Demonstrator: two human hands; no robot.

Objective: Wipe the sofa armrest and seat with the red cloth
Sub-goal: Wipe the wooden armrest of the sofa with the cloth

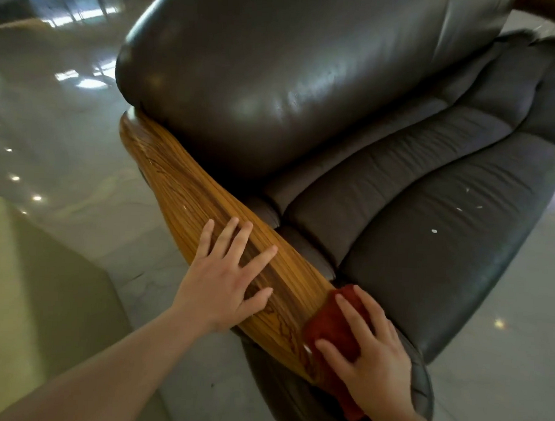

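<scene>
Left hand (225,287) (fingers (227,236) spread) on armrest (187,200), right hand (371,351) — likewise — pressing red cloth (331,327)

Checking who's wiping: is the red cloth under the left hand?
No, the red cloth is under the right hand; the left hand lies flat on the wooden armrest.

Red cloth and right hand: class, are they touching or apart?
Touching. The head view shows the right hand lying on the red cloth, its fingers spread over the fabric with no gap, at the wooden armrest's near end.
</scene>
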